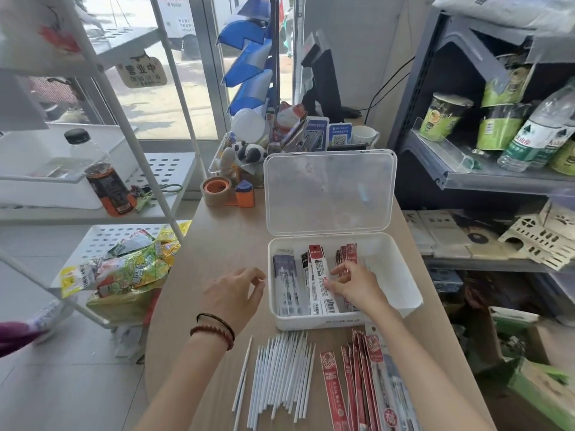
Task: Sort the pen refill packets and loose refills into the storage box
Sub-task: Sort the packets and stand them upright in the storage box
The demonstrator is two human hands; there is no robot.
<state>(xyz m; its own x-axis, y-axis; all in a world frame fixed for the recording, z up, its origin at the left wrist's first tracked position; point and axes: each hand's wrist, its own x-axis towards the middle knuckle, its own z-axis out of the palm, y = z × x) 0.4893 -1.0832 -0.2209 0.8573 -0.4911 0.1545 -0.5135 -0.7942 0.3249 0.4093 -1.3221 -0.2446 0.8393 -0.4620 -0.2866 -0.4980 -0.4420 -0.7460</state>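
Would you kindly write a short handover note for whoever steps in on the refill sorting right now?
Left hand: open, holds nothing, hovers over the table just left of the storage box.
Right hand: inside the box, fingertips on the boxed packets; whether it pinches one is unclear.
Done: lid is open and several packets lie in the box's left half.
Left: the loose refills and the red packets lie on the table in front of the box.
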